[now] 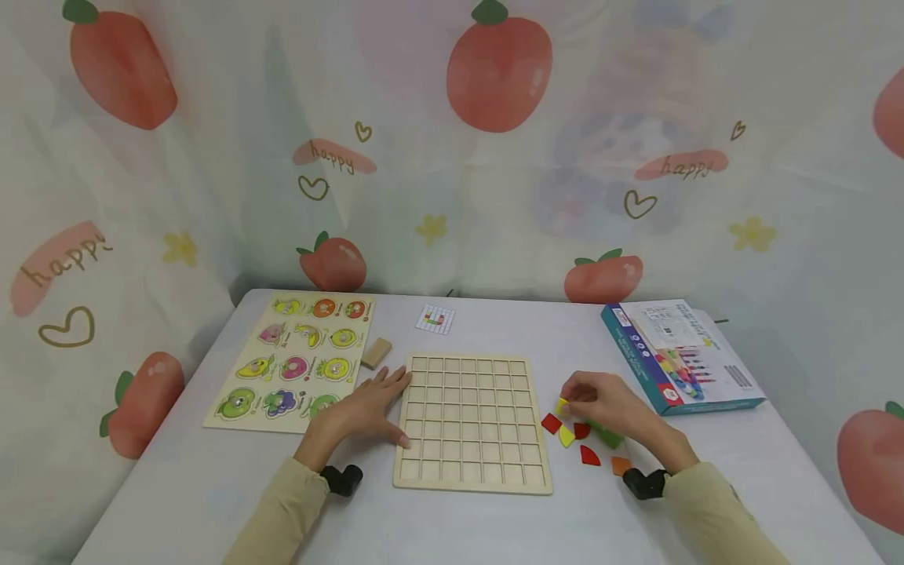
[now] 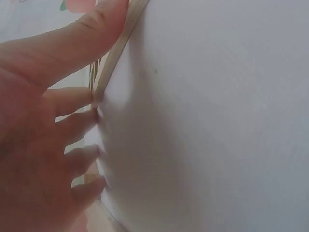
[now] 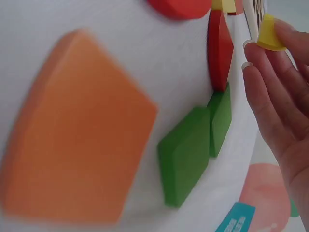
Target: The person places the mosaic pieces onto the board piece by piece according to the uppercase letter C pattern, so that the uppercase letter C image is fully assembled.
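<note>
A pale wooden grid board [image 1: 469, 424] lies flat in the middle of the table. My left hand [image 1: 363, 408] rests at its left side with fingers spread, thumb and fingertips touching the frame; the left wrist view shows the thumb over the board's edge [image 2: 116, 58]. To the right of the board, my right hand [image 1: 613, 402] pinches a small yellow block [image 3: 270, 35] between thumb and fingers. Below and around it lie a red square block [image 1: 552, 424], a yellow quarter-round block [image 1: 567, 436], red rounded blocks [image 1: 590, 455], green blocks [image 3: 186, 154] and an orange block [image 3: 87, 140].
A fruit puzzle board [image 1: 261, 333] covers the left of the table, with a small wooden block [image 1: 377, 353] beside it. Behind the grid lies a pattern card [image 1: 435, 319]. A teal-edged box [image 1: 685, 357] sits at the back right. A printed curtain [image 1: 438, 180] hangs behind the table.
</note>
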